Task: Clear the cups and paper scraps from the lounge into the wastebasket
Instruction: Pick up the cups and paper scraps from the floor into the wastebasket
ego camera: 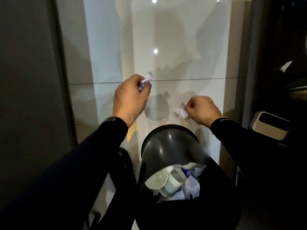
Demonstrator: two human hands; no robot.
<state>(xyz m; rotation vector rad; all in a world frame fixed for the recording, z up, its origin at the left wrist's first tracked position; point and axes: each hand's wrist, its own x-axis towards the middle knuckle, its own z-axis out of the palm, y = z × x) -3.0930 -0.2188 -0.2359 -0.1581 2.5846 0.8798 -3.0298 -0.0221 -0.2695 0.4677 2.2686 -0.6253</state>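
The person is standing over the wastebasket (pixel 167 143), which is sitting at six o'clock on the glossy pale floor (pixel 166 47), and both arms in dark sleeves (pixel 66 171) are reaching out beyond its far rim. The left hand (pixel 131 98), up at about eleven o'clock from the basket, is curling its fingers round a crumpled paper scrap (pixel 146 79), whose white and lilac end is poking out above the knuckles. The right hand (pixel 201 110), at about one o'clock and lower, is pinching a second small white scrap (pixel 181 112) that is sticking out to its left, just past the basket's rim. Neither scrap is touching the basket. Inside, two white cups (pixel 157 180) are lying on their sides, one against the other, with crumpled pale paper (pixel 192 185) piling up at their three o'clock side. Over at three o'clock by the dark wall, a white-and-black box (pixel 269 127) is sitting, though I cannot tell what it is.
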